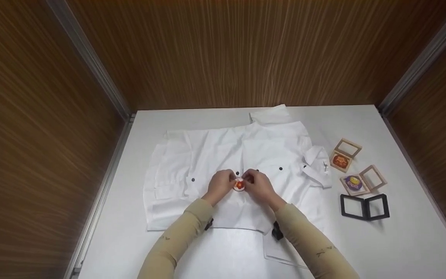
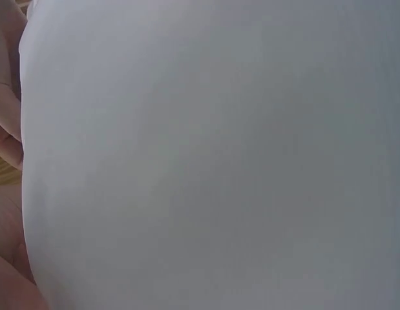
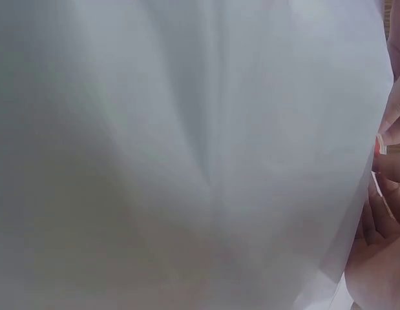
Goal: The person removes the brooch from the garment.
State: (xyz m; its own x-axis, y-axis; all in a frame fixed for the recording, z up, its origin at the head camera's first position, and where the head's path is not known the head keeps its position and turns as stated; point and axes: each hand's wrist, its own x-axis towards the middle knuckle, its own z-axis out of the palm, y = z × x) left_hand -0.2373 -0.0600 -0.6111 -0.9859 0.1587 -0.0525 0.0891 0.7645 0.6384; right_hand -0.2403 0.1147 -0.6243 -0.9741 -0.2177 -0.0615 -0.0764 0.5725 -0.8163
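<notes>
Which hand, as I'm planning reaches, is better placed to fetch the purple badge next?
Probably the right hand: the purple badge lies to the right, farther from the left hand. Both hold the flower badge now.

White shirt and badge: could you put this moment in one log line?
Left hand: pinches badge | Right hand: pinches badge | Badge: over shirt | Black frame: open, right of shirt

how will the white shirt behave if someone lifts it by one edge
The white shirt would probably sag limply, as it lies in soft creases. It seems unlikely to roll, being spread out. Its small black buttons probably add little weight.
</notes>
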